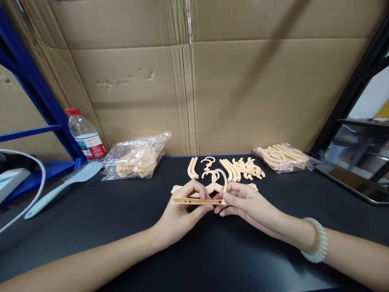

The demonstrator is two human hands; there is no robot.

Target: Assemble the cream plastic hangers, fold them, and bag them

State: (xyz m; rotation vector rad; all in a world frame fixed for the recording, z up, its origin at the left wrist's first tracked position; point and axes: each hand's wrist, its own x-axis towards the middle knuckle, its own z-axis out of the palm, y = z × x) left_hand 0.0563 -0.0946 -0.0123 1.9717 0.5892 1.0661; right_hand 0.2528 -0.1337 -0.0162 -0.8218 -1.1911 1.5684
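Between thumb and fingers, my left hand [185, 207] holds a beige plastic hanger arm [194, 200] level, its slotted edge facing me. At the arm's right end, my right hand [243, 202] pinches a curved beige hanger hook [223, 176], with the hook's base touching the arm's end. Whether the two are locked together I cannot tell. Just behind my hands lies a beige hanger [209, 189] on the black table, partly hidden by my fingers. Loose hooks [208, 162], straight hanger arms [230, 170] and a pile of small curved pieces [249, 168] lie farther back.
A clear bag of beige parts [136, 160] sits at the back left, another bag of parts [284, 157] at the back right. To the left are a red-capped bottle [88, 136], a pale hairbrush [69, 184] and a white cable [42, 182]. A dark tablet-like slab [349, 182] lies right.
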